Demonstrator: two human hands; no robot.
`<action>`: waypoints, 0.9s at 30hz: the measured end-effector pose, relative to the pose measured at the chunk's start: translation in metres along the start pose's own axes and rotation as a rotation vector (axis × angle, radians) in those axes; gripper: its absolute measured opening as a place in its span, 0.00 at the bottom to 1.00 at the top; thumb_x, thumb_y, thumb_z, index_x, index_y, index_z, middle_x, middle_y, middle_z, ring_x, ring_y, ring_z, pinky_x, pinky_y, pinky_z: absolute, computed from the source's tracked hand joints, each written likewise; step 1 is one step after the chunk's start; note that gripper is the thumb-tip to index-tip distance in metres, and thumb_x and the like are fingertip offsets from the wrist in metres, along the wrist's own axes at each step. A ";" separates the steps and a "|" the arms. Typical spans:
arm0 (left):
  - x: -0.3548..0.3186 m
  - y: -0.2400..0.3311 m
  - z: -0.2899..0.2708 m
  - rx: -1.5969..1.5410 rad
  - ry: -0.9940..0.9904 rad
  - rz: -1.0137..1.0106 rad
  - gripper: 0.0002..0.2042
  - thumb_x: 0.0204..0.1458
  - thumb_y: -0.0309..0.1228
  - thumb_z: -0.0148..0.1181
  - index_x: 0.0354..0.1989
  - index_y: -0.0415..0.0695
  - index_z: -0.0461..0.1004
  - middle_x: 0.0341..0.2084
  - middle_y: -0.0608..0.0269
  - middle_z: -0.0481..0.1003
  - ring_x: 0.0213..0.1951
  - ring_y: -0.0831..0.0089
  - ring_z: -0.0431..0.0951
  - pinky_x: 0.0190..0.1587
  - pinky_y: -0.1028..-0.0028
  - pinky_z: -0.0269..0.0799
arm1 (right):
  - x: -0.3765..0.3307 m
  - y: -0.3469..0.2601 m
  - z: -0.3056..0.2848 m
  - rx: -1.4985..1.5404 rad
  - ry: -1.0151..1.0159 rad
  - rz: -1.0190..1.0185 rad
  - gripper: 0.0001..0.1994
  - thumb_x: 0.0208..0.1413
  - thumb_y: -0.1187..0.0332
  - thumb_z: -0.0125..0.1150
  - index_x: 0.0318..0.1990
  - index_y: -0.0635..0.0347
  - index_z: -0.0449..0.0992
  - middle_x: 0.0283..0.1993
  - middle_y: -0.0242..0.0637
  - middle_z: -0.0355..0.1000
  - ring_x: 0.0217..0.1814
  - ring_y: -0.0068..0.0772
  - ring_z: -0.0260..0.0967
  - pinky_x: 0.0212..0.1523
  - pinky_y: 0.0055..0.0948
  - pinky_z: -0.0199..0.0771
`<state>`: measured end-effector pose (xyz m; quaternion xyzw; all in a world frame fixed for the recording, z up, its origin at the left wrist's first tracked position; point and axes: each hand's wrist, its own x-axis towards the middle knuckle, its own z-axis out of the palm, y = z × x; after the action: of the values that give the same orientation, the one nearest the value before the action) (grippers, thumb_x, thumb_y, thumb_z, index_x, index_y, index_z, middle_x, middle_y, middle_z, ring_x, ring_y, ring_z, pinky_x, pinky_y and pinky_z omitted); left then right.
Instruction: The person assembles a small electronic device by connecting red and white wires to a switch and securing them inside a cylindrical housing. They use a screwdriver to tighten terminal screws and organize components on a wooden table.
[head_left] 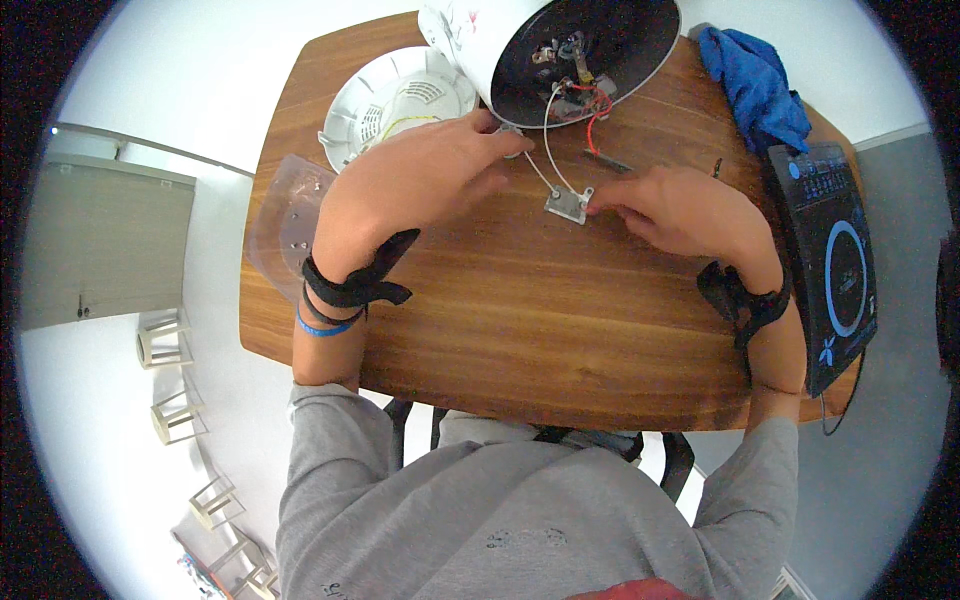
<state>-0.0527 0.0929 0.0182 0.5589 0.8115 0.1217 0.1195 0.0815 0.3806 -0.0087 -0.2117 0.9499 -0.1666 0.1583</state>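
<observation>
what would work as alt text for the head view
A person's right hand at a small silvery rectangular part, wired to a white, black-lined housing; left hand near the housing's rim. Around them on a brown wood-grain table: round white vented plastic cover, crumpled blue cloth, flat black panel.

It is a plain indoor room, where a repair corner is made on one wooden worktop (480, 340). An opened appliance (640, 60) with bare inner parts and loose wires (547, 130) gives the place a small workshop look, and a black cooking plate (842, 260) lies there too. But the white wall (80, 400), the grey door (110, 235) and the row of pale chairs (165, 342) look more like an office or a classroom; which one, I cannot tell.
</observation>
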 end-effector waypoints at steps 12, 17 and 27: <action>0.000 0.000 0.014 0.103 -0.034 -0.039 0.17 0.69 0.36 0.57 0.63 0.43 0.78 0.62 0.45 0.76 0.52 0.38 0.82 0.54 0.47 0.79 | 0.002 0.001 -0.002 -0.013 -0.065 0.032 0.19 0.61 0.75 0.60 0.59 0.50 0.81 0.48 0.50 0.83 0.50 0.61 0.80 0.52 0.54 0.80; 0.004 0.018 0.003 0.186 -0.253 -0.225 0.15 0.69 0.36 0.57 0.57 0.42 0.79 0.52 0.42 0.81 0.48 0.39 0.83 0.51 0.46 0.79 | 0.003 -0.001 -0.005 0.019 -0.071 0.041 0.18 0.61 0.75 0.60 0.58 0.50 0.81 0.48 0.50 0.83 0.50 0.61 0.80 0.52 0.54 0.80; 0.004 -0.002 0.018 0.045 -0.035 -0.063 0.18 0.68 0.36 0.59 0.63 0.44 0.70 0.43 0.40 0.82 0.48 0.37 0.82 0.50 0.45 0.79 | 0.003 0.004 -0.001 0.013 -0.012 -0.018 0.18 0.61 0.74 0.60 0.58 0.48 0.82 0.47 0.49 0.83 0.49 0.60 0.81 0.53 0.54 0.80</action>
<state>-0.0506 0.0972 0.0006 0.5377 0.8290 0.0898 0.1249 0.0773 0.3828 -0.0098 -0.2204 0.9458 -0.1731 0.1639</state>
